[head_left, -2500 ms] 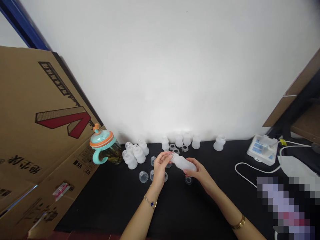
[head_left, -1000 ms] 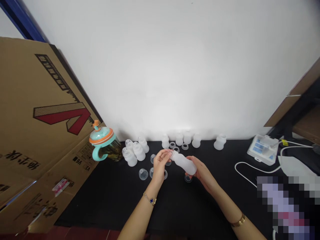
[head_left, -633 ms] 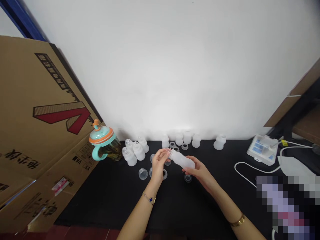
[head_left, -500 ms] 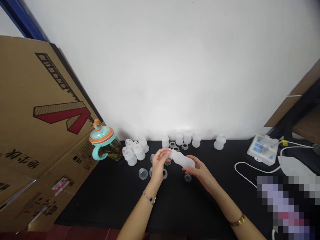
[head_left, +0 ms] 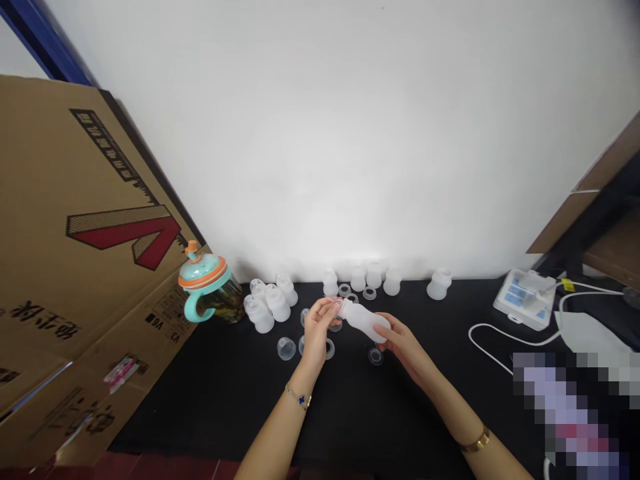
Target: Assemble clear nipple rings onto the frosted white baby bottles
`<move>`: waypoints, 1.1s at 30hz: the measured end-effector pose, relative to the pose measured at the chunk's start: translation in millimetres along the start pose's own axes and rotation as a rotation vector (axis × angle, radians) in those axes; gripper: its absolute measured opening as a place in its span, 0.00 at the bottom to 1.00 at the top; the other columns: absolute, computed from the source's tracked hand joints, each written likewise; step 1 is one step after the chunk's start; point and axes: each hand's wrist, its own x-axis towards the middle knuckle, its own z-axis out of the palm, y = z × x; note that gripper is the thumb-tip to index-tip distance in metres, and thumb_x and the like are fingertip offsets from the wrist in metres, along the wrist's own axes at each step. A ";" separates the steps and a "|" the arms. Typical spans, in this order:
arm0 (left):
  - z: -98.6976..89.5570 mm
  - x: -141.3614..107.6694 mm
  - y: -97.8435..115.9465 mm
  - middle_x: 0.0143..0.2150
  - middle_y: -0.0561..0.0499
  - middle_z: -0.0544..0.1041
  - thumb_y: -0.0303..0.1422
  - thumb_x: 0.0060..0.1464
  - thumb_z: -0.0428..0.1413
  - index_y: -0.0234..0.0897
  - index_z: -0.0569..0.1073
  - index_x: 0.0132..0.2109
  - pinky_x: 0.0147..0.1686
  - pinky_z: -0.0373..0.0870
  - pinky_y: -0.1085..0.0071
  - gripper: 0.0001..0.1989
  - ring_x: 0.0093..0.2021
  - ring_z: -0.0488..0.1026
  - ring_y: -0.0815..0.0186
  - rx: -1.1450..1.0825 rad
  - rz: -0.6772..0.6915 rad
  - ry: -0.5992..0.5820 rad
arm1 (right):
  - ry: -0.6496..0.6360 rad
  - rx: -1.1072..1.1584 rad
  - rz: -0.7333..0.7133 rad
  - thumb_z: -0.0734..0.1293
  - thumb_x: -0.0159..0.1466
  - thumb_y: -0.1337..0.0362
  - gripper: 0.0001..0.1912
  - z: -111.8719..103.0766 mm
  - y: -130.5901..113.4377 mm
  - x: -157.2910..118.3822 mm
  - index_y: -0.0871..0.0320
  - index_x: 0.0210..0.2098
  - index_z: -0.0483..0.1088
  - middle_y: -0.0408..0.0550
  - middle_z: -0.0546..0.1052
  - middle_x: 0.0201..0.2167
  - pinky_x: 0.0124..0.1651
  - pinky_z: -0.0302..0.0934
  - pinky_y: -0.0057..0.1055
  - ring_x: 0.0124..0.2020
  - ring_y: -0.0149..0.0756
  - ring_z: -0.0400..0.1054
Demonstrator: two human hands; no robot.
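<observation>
A frosted white baby bottle [head_left: 361, 319] lies tilted in the air between my hands, its neck up to the left. My right hand [head_left: 400, 339] is wrapped round the lower body of the bottle. At the neck, the fingers of my left hand [head_left: 319, 327] pinch a clear ring-like part, mostly hidden by the fingers. Below the hands lie a clear dome cap [head_left: 286, 348], a clear ring [head_left: 330, 348] and a nipple piece [head_left: 375, 355]. More small clear parts show partly behind my left hand.
Several bottles with clear caps [head_left: 278, 303] stand at left, beside a teal and orange pitcher [head_left: 207, 287]. Open white bottles [head_left: 393, 281] line the wall, with clear rings [head_left: 369, 293] before them. At right are a white plastic case [head_left: 524, 300], a cable [head_left: 500, 327] and a cardboard box [head_left: 613, 243].
My right hand's fingers have shifted on the lower end of the bottle. The left hand stays at the neck, and the bottle has hardly moved.
</observation>
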 end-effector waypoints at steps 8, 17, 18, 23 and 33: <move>1.6 -0.7 1.1 0.45 0.45 0.80 0.40 0.47 0.67 0.36 0.77 0.38 0.27 0.72 0.77 0.14 0.42 0.77 0.63 -0.004 -0.005 0.004 | 0.021 0.008 -0.008 0.71 0.60 0.48 0.23 -1.3 1.2 1.2 0.57 0.48 0.73 0.46 0.76 0.34 0.30 0.61 0.28 0.29 0.32 0.67; 2.8 -1.7 2.4 0.44 0.44 0.80 0.39 0.47 0.67 0.35 0.77 0.38 0.26 0.73 0.78 0.14 0.41 0.77 0.63 -0.009 -0.001 0.018 | 0.019 0.015 -0.015 0.69 0.61 0.46 0.23 -1.0 -0.1 1.3 0.56 0.48 0.73 0.46 0.75 0.33 0.26 0.59 0.27 0.29 0.33 0.67; 2.6 -1.6 2.4 0.44 0.44 0.80 0.39 0.47 0.66 0.35 0.77 0.38 0.26 0.73 0.78 0.14 0.41 0.77 0.62 -0.009 -0.001 0.019 | 0.013 0.010 -0.022 0.69 0.60 0.46 0.23 -1.0 -0.7 1.1 0.55 0.48 0.73 0.46 0.74 0.34 0.26 0.59 0.27 0.30 0.34 0.66; 2.1 -1.7 4.1 0.45 0.45 0.80 0.39 0.47 0.66 0.36 0.77 0.39 0.27 0.73 0.77 0.14 0.41 0.77 0.63 -0.007 -0.004 0.020 | 0.042 -0.039 -0.032 0.74 0.56 0.49 0.26 1.3 -4.0 -0.9 0.54 0.49 0.72 0.46 0.74 0.38 0.28 0.60 0.28 0.30 0.33 0.66; 1.4 -1.3 5.2 0.45 0.45 0.80 0.39 0.48 0.66 0.36 0.77 0.39 0.27 0.73 0.78 0.14 0.40 0.77 0.63 -0.005 0.003 0.015 | 0.036 -0.039 -0.072 0.79 0.46 0.57 0.31 1.1 1.4 2.0 0.54 0.48 0.70 0.46 0.75 0.45 0.30 0.61 0.28 0.36 0.35 0.69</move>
